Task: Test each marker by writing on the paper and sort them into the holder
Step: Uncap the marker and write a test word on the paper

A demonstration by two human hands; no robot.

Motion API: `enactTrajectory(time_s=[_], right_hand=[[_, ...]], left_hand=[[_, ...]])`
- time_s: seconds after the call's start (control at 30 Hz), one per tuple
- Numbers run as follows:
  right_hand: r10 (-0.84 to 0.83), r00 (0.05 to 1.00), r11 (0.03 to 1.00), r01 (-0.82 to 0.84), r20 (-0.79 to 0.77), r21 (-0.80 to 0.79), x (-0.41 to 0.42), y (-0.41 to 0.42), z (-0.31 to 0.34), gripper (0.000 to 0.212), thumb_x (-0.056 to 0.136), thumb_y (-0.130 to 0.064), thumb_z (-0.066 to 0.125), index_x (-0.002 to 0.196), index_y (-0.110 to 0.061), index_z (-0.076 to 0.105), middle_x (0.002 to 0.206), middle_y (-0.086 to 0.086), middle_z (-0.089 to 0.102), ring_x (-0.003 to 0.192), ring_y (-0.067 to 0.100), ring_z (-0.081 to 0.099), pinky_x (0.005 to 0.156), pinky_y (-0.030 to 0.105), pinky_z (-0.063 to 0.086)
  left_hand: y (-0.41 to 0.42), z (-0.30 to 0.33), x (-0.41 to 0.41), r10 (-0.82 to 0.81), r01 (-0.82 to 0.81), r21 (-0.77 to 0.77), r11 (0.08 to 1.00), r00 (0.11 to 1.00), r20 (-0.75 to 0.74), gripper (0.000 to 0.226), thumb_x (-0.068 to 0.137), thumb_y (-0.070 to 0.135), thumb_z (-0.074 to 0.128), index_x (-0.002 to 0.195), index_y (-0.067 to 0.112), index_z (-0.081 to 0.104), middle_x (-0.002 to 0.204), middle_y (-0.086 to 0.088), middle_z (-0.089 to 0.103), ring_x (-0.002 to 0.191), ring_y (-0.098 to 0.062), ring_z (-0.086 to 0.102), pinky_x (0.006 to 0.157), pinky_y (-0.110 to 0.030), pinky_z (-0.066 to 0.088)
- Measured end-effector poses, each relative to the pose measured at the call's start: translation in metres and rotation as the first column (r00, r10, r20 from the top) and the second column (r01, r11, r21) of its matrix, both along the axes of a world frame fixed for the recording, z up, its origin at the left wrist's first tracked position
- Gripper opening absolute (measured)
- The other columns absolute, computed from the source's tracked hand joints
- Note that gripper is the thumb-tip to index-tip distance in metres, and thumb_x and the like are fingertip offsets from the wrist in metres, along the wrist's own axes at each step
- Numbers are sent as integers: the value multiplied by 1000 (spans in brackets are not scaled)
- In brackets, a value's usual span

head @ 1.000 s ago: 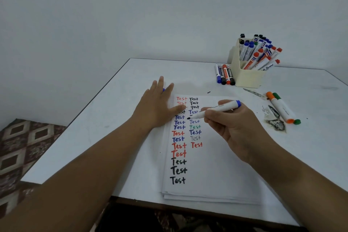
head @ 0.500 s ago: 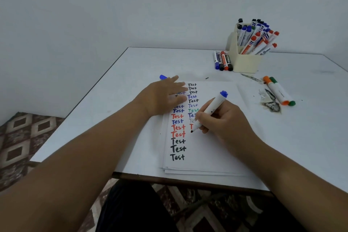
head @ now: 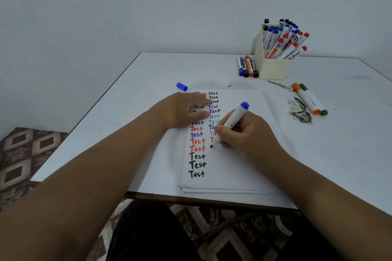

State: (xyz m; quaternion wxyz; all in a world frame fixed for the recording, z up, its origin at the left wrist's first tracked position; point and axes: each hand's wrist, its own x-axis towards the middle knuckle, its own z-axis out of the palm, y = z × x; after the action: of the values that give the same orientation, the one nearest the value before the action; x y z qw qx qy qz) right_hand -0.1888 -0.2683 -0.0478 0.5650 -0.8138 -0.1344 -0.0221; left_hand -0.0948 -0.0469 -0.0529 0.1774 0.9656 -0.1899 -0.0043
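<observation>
Head view: left hand (head: 182,110) lies flat, fingers straight, on the paper (head: 233,165), hiding parts of several written "Test" words; a blue cap (head: 182,86) sits just beyond it. Right hand (head: 244,133) grips a marker (head: 232,122), tip touching the paper, covering more words. Four markers (head: 247,65) lie beside the holder (head: 271,65), which is crowded with markers; two more (head: 309,99) lie farther right.

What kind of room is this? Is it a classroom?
Hard to say; probably a plain room at home. There's just a white table against a bare wall, and a patterned carpet.
</observation>
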Motion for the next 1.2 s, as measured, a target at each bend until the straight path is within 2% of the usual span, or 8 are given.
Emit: enactTrajectory(time_s=[0.13, 0.3, 0.57, 0.67, 0.8, 0.93, 1.07, 1.2], right_hand=[[-34, 999, 999, 34, 20, -32, 1, 2, -3, 7, 90, -21, 73, 84, -19, 70, 70, 0, 71, 64, 19, 68, 69, 38, 62], [-68, 998, 998, 68, -12, 18, 2, -2, -2, 9, 90, -20, 72, 84, -14, 69, 69, 2, 71, 59, 15, 65, 67, 40, 61], [-100, 995, 994, 101, 25, -44, 2, -1, -1, 10, 90, -21, 71, 85, -13, 68, 68, 2, 69, 58, 9, 62, 66, 35, 58], [-77, 997, 997, 77, 6, -29, 1, 0, -1, 9, 90, -21, 72, 86, -13, 69, 68, 1, 70, 59, 11, 64, 67, 37, 61], [-101, 995, 993, 102, 15, -52, 2, 0, -1, 13, 90, -18, 71, 85, -7, 67, 66, -1, 67, 57, 7, 62, 66, 39, 58], [-142, 989, 989, 143, 43, -30, 3, -2, -2, 10, 89, -17, 70, 80, -14, 66, 71, 7, 68, 67, 29, 65, 69, 46, 57], [-120, 993, 992, 120, 16, -28, 2, -1, -1, 11, 90, -18, 70, 84, -9, 67, 70, 6, 68, 59, 12, 61, 66, 43, 58], [-142, 990, 988, 143, 25, -53, 2, -1, -2, 16, 89, -19, 70, 86, -4, 64, 71, 8, 67, 59, 10, 59, 64, 40, 57]], left_hand=[[1, -1, 2, -4, 4, -7, 1000, 1000, 6, 49, 94, 57, 55, 141, 46, 50, 156, 19, 36, 130, -6, 48, 103, -26, 40], [2, -3, 2, -10, 10, -27, 1000, 1000, 18, 49, 93, 59, 55, 140, 48, 51, 156, 20, 37, 140, -3, 39, 114, -35, 37], [1, -2, 2, -7, 7, -43, 999, 1000, 21, 48, 93, 58, 56, 139, 46, 52, 156, 19, 38, 138, -4, 41, 111, -34, 40], [2, -2, 2, -4, 6, -53, 999, 1000, 25, 47, 93, 58, 57, 138, 47, 53, 155, 20, 39, 138, -3, 41, 112, -32, 39], [1, -1, 1, -2, 2, -56, 998, 1000, 16, 46, 93, 55, 58, 138, 46, 54, 155, 18, 40, 131, -5, 48, 104, -28, 43], [2, -1, 1, -12, 14, -69, 998, 1000, 20, 46, 93, 55, 58, 138, 46, 54, 155, 19, 40, 136, -3, 43, 109, -30, 40], [1, 0, 0, 0, 0, -57, 998, 1000, 9, 47, 93, 56, 58, 139, 45, 54, 155, 19, 40, 128, -5, 50, 100, -26, 43], [1, 0, 1, -3, 3, -65, 998, 1000, 13, 47, 93, 56, 58, 138, 45, 54, 154, 19, 40, 128, -4, 50, 101, -27, 44]])
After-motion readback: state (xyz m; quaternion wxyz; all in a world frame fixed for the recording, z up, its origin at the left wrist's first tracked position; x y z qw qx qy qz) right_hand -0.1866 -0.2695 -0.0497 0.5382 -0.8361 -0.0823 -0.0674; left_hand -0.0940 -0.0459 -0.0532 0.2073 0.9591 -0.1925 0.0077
